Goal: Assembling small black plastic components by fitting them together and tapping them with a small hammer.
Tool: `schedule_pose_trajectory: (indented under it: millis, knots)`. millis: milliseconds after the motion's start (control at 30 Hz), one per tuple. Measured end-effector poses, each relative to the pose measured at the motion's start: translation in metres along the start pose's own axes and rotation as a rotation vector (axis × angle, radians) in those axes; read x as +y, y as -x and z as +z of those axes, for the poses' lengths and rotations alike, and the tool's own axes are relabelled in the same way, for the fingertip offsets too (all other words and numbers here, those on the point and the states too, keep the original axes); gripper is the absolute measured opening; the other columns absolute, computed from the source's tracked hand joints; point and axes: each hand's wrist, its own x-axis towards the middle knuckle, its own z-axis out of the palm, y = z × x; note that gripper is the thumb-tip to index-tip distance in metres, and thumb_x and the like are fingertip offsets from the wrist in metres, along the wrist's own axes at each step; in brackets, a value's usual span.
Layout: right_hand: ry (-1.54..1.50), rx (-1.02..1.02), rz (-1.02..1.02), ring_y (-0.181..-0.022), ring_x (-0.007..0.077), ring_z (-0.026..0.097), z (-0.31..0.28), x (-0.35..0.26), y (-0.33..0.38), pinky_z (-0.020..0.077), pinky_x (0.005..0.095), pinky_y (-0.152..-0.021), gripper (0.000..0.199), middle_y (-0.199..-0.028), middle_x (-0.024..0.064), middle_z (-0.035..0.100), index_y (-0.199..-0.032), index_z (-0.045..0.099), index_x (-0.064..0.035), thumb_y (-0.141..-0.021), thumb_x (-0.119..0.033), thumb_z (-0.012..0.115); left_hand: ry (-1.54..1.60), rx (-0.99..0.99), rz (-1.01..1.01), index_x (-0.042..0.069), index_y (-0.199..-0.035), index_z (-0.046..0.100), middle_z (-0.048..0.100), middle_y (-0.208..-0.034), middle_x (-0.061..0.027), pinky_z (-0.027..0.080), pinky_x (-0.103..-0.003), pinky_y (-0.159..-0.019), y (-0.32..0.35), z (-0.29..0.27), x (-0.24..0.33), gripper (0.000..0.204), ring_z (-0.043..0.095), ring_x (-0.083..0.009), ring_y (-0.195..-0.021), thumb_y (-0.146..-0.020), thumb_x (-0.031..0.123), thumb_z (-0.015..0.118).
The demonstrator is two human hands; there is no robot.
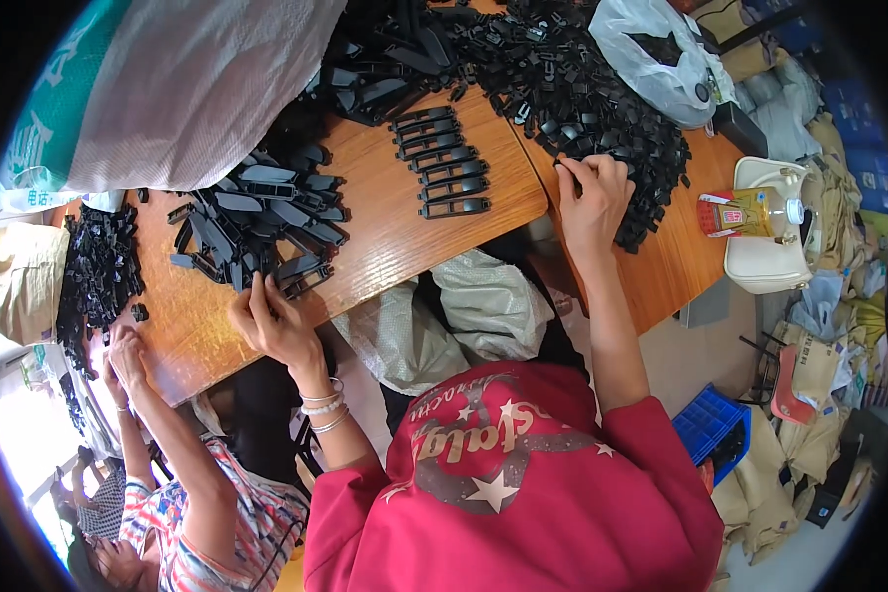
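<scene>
My left hand [273, 321] is at the near edge of a heap of long black plastic pieces [266, 212], with its bent fingertips closed on one of the pieces. Over on the right, my right hand [597, 197] is pinched at the edge of a spread of small black plastic parts [582, 89]. A small dark bit shows at its fingertips, partly hidden by them. Between the two hands, a neat row of black frame-like plastic pieces [444, 163] lies on the wooden table [385, 237].
A white woven sack [207, 89] leans over the table's far left. A co-worker's hands [126, 360] are beside another black heap [99, 261]. A plastic bag [651, 59], a white bag [760, 261] and a bottle [750, 214] stand right; a blue crate [710, 424] sits below.
</scene>
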Motion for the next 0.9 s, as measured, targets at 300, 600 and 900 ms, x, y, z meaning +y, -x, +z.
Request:
schedule_pose_trajectory:
  millis: [300,600,900]
  knots:
    - [0.017,0.023,0.004,-0.096,0.0234,0.051,0.003,0.0,0.003,0.0358,0.0363,-0.079,0.017,-0.098,0.0035,0.056,-0.092,0.064,-0.0092,-0.077,-0.008,0.073,1.155,-0.358,-0.736,-0.01,-0.109,0.062,0.068,-0.096,-0.0182,0.054,-0.031,-0.073,0.013,-0.022,0.069,0.026,0.066,-0.0209,-0.079,-0.097,0.009,0.051]
    - [-0.037,0.048,-0.098,-0.097,0.0241,0.053,0.001,-0.001,0.002,0.0355,0.038,-0.08,0.022,-0.097,0.0029,0.057,-0.089,0.058,-0.0087,-0.073,-0.003,0.072,1.703,-0.738,-1.277,-0.009,-0.12,0.051,0.063,-0.105,-0.0217,0.054,-0.035,-0.081,0.044,-0.005,0.112,0.038,0.065,-0.0257,-0.088,-0.102,0.024,0.044]
    - [-0.893,-0.153,0.102,-0.057,0.0135,0.056,-0.047,-0.084,0.033,0.0433,0.0253,-0.048,0.013,-0.08,0.0086,0.06,-0.099,0.059,-0.0005,-0.087,-0.002,0.064,1.697,-0.907,-1.317,-0.009,-0.122,0.048,0.062,-0.087,-0.0176,0.05,-0.028,-0.055,0.041,-0.02,0.128,0.05,0.059,-0.021,-0.058,-0.104,0.033,0.031]
